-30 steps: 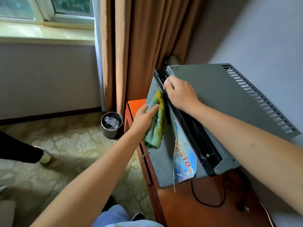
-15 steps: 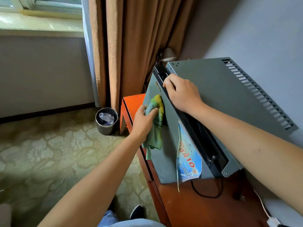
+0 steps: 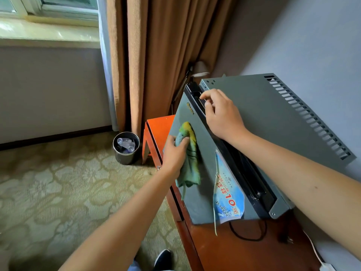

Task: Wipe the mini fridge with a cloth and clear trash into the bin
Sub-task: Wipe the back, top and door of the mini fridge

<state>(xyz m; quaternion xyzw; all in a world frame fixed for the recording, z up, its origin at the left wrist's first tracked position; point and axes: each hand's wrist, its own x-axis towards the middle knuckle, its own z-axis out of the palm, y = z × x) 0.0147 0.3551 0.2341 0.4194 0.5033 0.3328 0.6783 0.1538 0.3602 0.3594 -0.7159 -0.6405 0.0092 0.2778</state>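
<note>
Though curtain-crowded, bin (image 3: 126, 148) beside cabinet (image 3: 234, 249)

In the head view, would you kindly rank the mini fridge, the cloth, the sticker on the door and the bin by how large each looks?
1. mini fridge, by far.
2. sticker and cloth: they look alike, so I leave them unranked.
3. bin, though it stands farther from the camera, so its real size is unsure.
</note>
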